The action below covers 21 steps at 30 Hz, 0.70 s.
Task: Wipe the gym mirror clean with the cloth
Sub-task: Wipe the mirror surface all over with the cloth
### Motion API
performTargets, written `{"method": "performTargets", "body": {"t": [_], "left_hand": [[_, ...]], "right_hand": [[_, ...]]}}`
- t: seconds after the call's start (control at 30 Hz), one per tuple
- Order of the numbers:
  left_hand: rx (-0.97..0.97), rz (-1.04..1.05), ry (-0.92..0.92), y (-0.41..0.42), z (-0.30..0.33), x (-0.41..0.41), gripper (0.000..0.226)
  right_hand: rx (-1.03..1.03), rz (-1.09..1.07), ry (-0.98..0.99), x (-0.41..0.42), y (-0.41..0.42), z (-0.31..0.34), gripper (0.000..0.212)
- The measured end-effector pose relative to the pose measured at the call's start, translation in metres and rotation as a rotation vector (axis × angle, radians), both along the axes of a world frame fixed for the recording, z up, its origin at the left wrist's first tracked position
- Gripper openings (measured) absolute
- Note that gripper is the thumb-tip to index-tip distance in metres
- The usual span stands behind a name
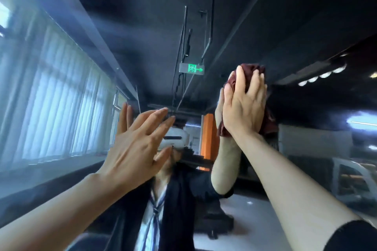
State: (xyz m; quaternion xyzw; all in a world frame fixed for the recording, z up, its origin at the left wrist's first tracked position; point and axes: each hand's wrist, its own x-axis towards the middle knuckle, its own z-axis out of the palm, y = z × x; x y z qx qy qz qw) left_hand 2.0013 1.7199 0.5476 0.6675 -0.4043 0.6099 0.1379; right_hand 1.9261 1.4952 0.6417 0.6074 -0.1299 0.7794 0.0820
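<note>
High on the mirror (265,26), the right hand (242,108) presses the bunched maroon cloth (252,71) flat-palmed for wiping pressure, while left of the cloth the empty, spread-fingered left hand (138,146) braces against the glass.

Green exit sign (192,68), perhaps reflected.

cloth (250,73) on mirror (142,26), right of exit sign (191,68)

You have one wide-angle view, worn on the head; it tilts upward and forward, very close to the mirror (234,26); its glass fills the frame, reflecting the ceiling, the windows (51,98) at left and the headset (175,140) itself; both forearms enter from the bottom corners.
</note>
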Motion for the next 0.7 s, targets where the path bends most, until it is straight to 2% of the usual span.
{"method": "performTargets", "body": {"t": [0.2, 0.47, 0.7], "left_hand": [[-0.155, 0.083, 0.038, 0.088, 0.003, 0.039, 0.059], [-0.268, 0.217, 0.163, 0.190, -0.010, 0.083, 0.066], [-0.334, 0.260, 0.235, 0.241, -0.036, 0.105, 0.073]], "right_hand": [[-0.248, -0.010, 0.087, 0.059, 0.105, 0.028, 0.050], [-0.375, 0.028, 0.181, 0.132, 0.243, 0.039, 0.052], [-0.427, 0.039, 0.260, 0.171, 0.326, 0.013, 0.051]]}}
